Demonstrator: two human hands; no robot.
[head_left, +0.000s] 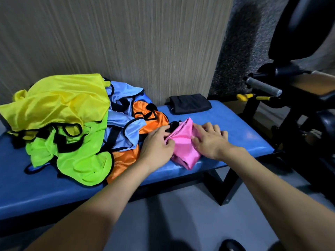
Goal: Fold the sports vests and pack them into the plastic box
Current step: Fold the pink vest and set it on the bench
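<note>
Tabletop: the long blue padded bench tabletop (226, 124) carries everything; both grips work near its right end, where bare surface leaves room to fold.
Pile: a loose heap of unfolded shiny sports vests lies left of the grips, with the yellow vest (59, 102) on top, the lime-green vest (85, 156) in front, the pale blue vest (123, 122) and the orange vest (148, 118) nearest the left hand. They look heaped there to be taken one at a time.
Black cloth: a flat folded black cloth (190, 103) sits beyond the grips by the wall, well apart; whether it is a vest cannot be told.
Pink vest: the partly folded pink satin vest (183, 142) lies between the two grips, its black trim bunched at the far end.
Left hand: the left hand (157, 142) pinches the vest's left edge with curled fingers, likely to hold the fold in place.
Right hand: the right hand (210, 138) presses flat, fingers spread, on the right side, apparently smoothing the slippery fabric.
Box: no plastic box is in view, so packing has yet to come.
</note>
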